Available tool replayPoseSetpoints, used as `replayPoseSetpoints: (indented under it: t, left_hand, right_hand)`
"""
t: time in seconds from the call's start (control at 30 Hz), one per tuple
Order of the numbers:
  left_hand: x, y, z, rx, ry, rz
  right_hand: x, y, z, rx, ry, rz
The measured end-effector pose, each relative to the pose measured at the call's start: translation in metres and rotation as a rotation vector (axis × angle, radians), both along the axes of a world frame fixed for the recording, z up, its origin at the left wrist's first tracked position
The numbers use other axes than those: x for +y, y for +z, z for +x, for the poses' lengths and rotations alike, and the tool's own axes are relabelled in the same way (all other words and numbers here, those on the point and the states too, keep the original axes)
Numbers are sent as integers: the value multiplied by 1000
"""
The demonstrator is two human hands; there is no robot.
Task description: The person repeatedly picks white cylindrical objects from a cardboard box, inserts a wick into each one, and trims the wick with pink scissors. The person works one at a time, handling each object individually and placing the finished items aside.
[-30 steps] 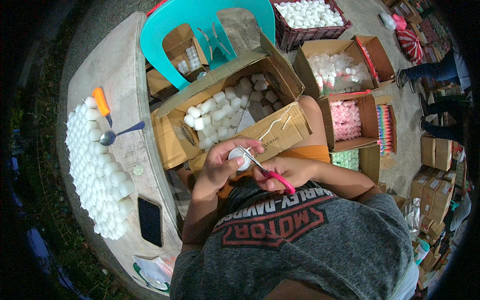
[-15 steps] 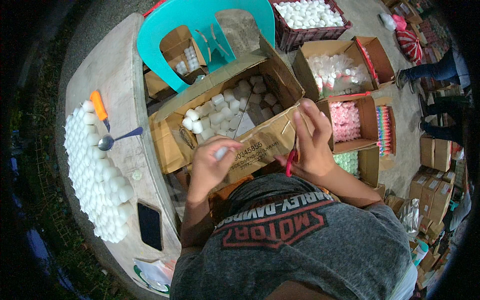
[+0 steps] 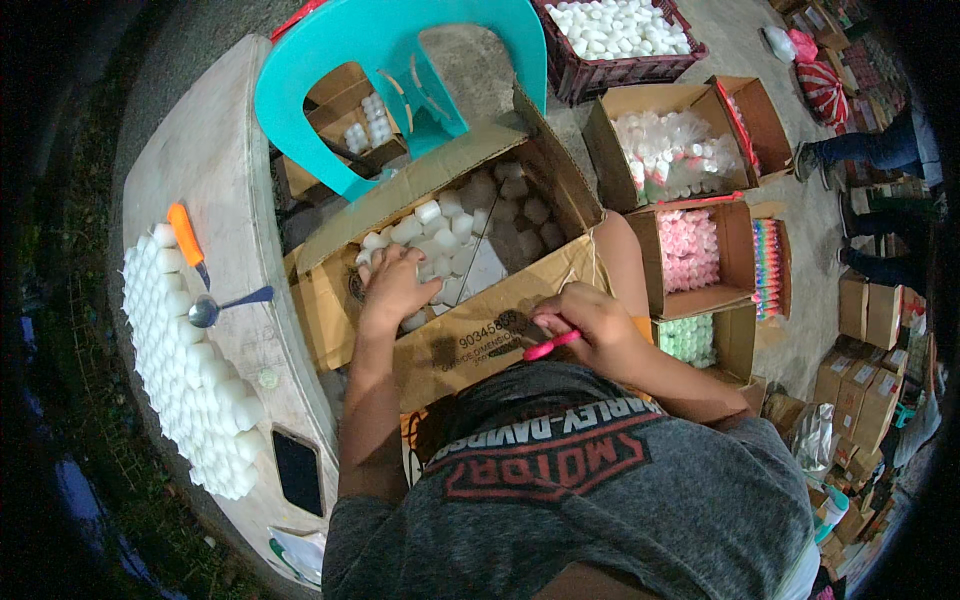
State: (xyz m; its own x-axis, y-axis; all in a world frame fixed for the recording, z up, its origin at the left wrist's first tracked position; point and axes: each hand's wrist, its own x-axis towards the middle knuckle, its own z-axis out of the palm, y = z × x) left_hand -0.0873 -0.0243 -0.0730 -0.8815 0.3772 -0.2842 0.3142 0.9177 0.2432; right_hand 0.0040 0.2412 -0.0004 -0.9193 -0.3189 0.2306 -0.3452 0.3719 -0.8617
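Note:
A cardboard box (image 3: 415, 352) stands in front of me, partly filled with small white rounded cylinders (image 3: 440, 235). My left hand (image 3: 393, 288) reaches down into its left side, fingers apart and touching the cylinders; its fingertips are partly hidden among them. At the box's near edge, my right hand (image 3: 592, 325) is closed around scissors with pink handles (image 3: 550, 346); their blades are hidden. A thin dark line, perhaps a thread or wire, crosses the box above a flat pale piece (image 3: 484, 270).
On the left table (image 3: 215, 130) are rows of white cylinders (image 3: 190, 370), an orange cutter (image 3: 186, 235), a spoon (image 3: 205, 312) and a phone (image 3: 298, 470). Behind stands a teal chair (image 3: 300, 60). To the right are a crate (image 3: 575, 75), boxes of pink (image 3: 688, 245) and green pieces (image 3: 687, 340), and another person's legs (image 3: 865, 145).
My left hand, which held a white cylinder above the box's near edge, has moved forward into the box and opened. My right hand has lowered toward me and closed around the scissors.

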Motion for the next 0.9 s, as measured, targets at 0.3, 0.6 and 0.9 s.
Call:
replayPoseSetpoints:
  t: [0.3,0.6,0.9]
  left_hand:
    - [121,-131,-53,-554,-588,-251]
    - [81,-127,-40,-79,-420,453]
    - [35,45,59,-950,298,1865]
  right_hand:
    - [7,10,2,214,-45,185]
    - [18,1,3,-20,-42,-124]
    - [-12,23,-26,-69,64,-66]
